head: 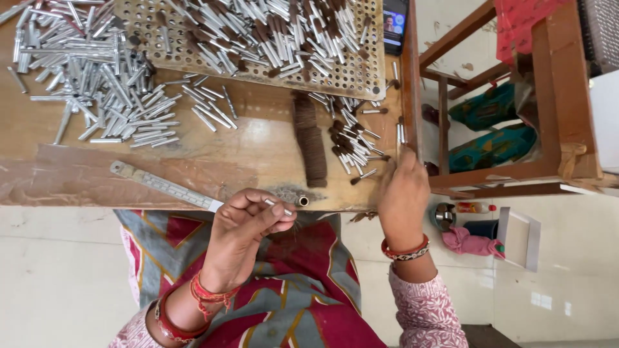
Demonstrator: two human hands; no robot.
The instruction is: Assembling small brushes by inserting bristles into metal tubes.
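My left hand [248, 222] pinches 1 metal tube [278, 206]. My right hand [403, 193] reaches, fingers loosely spread, into the filled tubes [351, 138]. Many empty tubes [97, 77] remain on the counter [258, 154].

A wooden table [258, 154] fills the upper frame. At eleven o'clock on it lies a heap of loose metal tubes [97, 77]; at twelve o'clock a perforated board [361, 77] bears filled tubes. A steel ruler [161, 185] lies at nine o'clock near the front edge. A row of bristle tufts [311, 138] sits at centre, with a small pile of filled tubes [351, 138] just to its right. The left hand [248, 229] pinches a single tube [278, 207] beside a socket [302, 201] at the table edge. The right hand [403, 200] reaches that pile. A wooden frame [554, 96] stands at three o'clock.
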